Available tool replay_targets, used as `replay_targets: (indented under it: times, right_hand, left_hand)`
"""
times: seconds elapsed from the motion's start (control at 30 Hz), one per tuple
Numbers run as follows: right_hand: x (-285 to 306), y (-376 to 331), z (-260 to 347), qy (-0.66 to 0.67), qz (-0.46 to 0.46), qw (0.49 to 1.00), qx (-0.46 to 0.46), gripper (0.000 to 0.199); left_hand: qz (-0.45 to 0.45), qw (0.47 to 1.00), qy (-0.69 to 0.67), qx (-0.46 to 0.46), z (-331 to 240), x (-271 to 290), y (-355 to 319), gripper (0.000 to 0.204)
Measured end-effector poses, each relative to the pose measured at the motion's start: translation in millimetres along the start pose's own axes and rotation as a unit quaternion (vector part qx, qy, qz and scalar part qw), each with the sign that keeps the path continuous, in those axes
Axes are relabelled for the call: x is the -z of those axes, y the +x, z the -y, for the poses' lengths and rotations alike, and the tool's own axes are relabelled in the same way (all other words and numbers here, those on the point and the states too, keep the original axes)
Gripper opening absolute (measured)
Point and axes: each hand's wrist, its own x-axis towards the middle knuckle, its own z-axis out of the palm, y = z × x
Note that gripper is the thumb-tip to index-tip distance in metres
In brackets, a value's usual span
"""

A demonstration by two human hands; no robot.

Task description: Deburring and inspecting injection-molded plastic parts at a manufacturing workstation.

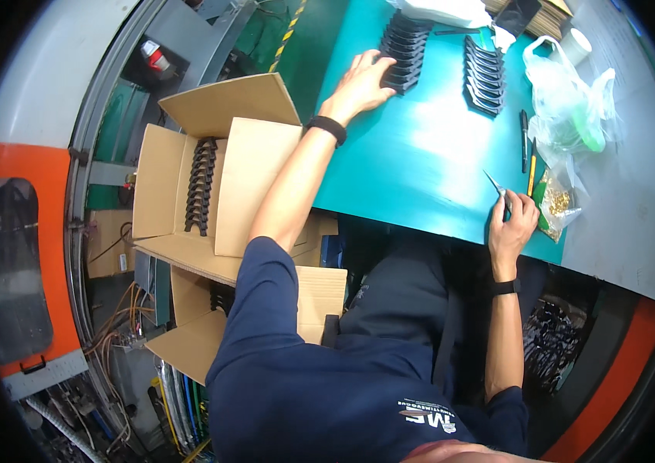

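Observation:
My left hand (360, 86) reaches to the near end of a row of black plastic parts (407, 46) on the green tabletop. Its thumb and fingertips close around the left ends of the nearest black parts. Over the table's front edge, my right hand (514, 221) is closed around a slim pointed metal tool (493, 184), tip up and to the left. The tool's grip is partly hidden by the fingers. Between the hands and farther back lies a second row of black plastic parts (485, 77), nested closely together.
Beside my right hand are a bag of small brass-coloured pieces (557, 202), a black pen (524, 143) and a clear plastic bag (570, 96). At left, an open cardboard box (258, 189) holds another row of black parts (201, 185). A white cup (573, 48) stands at the back.

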Motion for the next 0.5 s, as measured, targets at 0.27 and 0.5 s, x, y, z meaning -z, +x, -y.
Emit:
replay_targets:
  times: [0.27,0.5]
  right_hand:
    - [-3.0,0.9,-1.2,-0.002,0.004,1.000,-0.011,0.021]
    - [-0.7,2.6,1.8,0.015,0.005,1.000,-0.013,0.020]
  left_hand:
    - [0.071,0.997,0.036,-0.016,8.3,13.1,23.5,0.059]
    - [0.107,0.979,0.141,-0.100,2.2,29.7,40.2,0.057]
